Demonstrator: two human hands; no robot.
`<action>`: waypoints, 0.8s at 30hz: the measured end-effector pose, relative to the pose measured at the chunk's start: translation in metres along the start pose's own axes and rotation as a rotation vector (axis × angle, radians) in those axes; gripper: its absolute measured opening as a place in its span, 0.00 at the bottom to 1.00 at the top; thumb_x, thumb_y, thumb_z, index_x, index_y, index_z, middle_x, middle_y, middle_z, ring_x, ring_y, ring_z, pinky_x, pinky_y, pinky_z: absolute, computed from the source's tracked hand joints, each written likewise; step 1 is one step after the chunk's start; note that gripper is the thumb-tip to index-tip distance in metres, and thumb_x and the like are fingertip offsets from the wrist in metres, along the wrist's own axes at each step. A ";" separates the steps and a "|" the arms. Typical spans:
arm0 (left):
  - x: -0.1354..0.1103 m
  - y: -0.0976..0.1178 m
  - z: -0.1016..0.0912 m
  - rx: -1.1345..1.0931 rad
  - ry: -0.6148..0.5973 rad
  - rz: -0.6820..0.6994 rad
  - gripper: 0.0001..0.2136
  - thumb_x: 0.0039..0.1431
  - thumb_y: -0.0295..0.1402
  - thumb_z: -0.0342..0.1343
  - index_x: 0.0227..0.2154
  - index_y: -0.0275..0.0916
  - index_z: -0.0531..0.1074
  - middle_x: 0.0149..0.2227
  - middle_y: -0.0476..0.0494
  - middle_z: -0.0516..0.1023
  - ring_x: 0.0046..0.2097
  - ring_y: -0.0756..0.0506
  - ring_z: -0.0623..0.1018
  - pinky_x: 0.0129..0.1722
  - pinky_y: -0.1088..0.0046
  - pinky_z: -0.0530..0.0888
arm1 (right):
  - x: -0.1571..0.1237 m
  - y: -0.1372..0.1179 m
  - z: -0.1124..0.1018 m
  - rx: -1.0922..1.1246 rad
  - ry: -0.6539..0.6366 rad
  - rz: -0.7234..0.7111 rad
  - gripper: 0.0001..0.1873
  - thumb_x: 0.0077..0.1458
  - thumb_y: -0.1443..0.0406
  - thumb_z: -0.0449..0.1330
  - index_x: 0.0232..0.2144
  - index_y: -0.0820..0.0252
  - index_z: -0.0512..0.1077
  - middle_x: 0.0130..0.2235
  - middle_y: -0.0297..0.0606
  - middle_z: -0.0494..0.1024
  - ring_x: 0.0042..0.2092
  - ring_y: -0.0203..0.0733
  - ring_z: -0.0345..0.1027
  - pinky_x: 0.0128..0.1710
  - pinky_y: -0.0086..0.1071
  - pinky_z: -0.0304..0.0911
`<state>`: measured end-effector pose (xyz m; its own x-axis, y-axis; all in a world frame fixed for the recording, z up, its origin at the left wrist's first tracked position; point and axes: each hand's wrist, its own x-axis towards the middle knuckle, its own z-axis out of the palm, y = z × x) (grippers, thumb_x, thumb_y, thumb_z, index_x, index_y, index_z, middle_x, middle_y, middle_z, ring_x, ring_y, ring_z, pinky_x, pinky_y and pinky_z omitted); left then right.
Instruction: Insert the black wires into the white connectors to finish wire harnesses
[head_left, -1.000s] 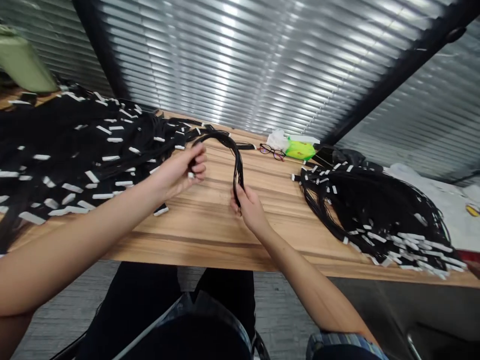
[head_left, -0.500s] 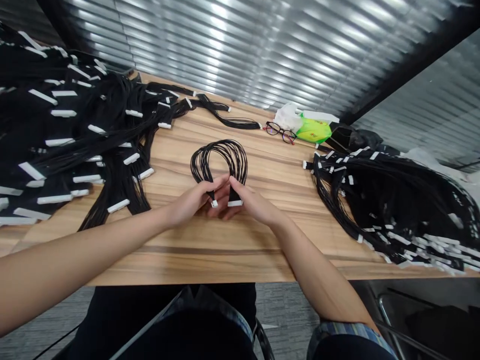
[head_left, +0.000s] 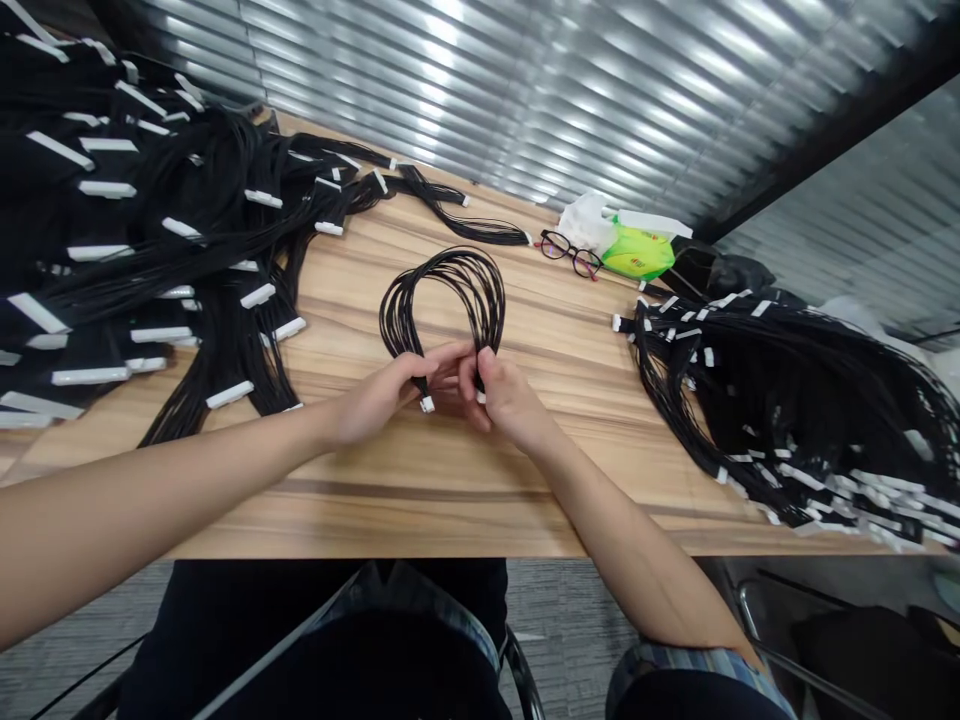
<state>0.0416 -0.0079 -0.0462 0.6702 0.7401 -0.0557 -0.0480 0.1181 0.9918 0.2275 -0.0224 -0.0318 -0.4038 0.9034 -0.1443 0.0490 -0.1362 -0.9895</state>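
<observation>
A bundle of thin black wires (head_left: 442,290) is bent into an arch on the wooden table (head_left: 480,470), with a white connector at each end. My left hand (head_left: 379,395) pinches the left end, its white connector showing below the fingers. My right hand (head_left: 502,395) is closed around the right end beside it. Both hands touch at the middle of the table.
A large heap of black wire harnesses with white connectors (head_left: 127,240) covers the left of the table. Another pile (head_left: 787,400) lies at the right. Glasses (head_left: 570,255) and a green-and-white packet (head_left: 630,250) sit at the back, before metal blinds.
The two ends of the harness came together and the loop was laid down on the table. My right hand has since closed more over its connector.
</observation>
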 end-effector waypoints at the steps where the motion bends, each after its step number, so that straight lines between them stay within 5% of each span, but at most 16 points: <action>1: 0.000 0.000 0.001 0.018 0.036 0.005 0.24 0.68 0.49 0.44 0.53 0.40 0.77 0.37 0.44 0.82 0.46 0.43 0.80 0.57 0.67 0.75 | 0.000 0.002 0.000 -0.037 0.043 -0.028 0.39 0.49 0.27 0.56 0.19 0.55 0.65 0.13 0.25 0.60 0.18 0.32 0.53 0.19 0.29 0.49; 5: -0.002 0.007 0.010 0.089 0.187 0.052 0.18 0.68 0.49 0.53 0.39 0.40 0.80 0.36 0.46 0.81 0.47 0.43 0.78 0.56 0.70 0.74 | -0.002 0.005 0.004 -0.134 0.123 -0.078 0.38 0.50 0.29 0.58 0.20 0.56 0.72 0.19 0.31 0.67 0.24 0.36 0.62 0.22 0.30 0.53; 12: -0.003 0.012 0.010 0.127 0.287 0.108 0.20 0.67 0.46 0.57 0.23 0.37 0.74 0.26 0.47 0.75 0.31 0.49 0.73 0.34 0.76 0.70 | -0.007 0.004 0.004 -0.140 0.114 -0.064 0.24 0.58 0.43 0.65 0.29 0.57 0.80 0.24 0.32 0.79 0.22 0.32 0.64 0.23 0.29 0.59; 16: -0.004 0.016 0.007 0.057 0.153 0.050 0.24 0.68 0.53 0.56 0.28 0.37 0.77 0.24 0.47 0.76 0.29 0.50 0.74 0.33 0.78 0.72 | -0.008 0.001 0.003 -0.096 0.052 -0.097 0.21 0.56 0.45 0.68 0.29 0.57 0.80 0.26 0.32 0.82 0.23 0.32 0.67 0.24 0.29 0.64; 21: -0.007 0.022 0.009 -0.145 -0.141 -0.144 0.31 0.57 0.58 0.66 0.52 0.37 0.76 0.30 0.41 0.83 0.33 0.40 0.84 0.34 0.70 0.80 | -0.011 -0.001 0.009 0.106 -0.248 0.109 0.23 0.55 0.45 0.69 0.27 0.58 0.75 0.20 0.30 0.78 0.20 0.33 0.69 0.22 0.28 0.64; 24: -0.006 0.022 0.013 -0.299 -0.075 -0.173 0.24 0.63 0.56 0.60 0.46 0.37 0.75 0.26 0.43 0.80 0.26 0.41 0.81 0.26 0.71 0.78 | -0.012 0.002 0.017 0.231 -0.224 0.138 0.26 0.55 0.42 0.67 0.27 0.58 0.73 0.20 0.28 0.77 0.18 0.30 0.65 0.20 0.27 0.61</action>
<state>0.0462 -0.0178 -0.0226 0.7395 0.6428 -0.2001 -0.1364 0.4341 0.8905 0.2167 -0.0402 -0.0319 -0.5992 0.7619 -0.2458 -0.0804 -0.3627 -0.9284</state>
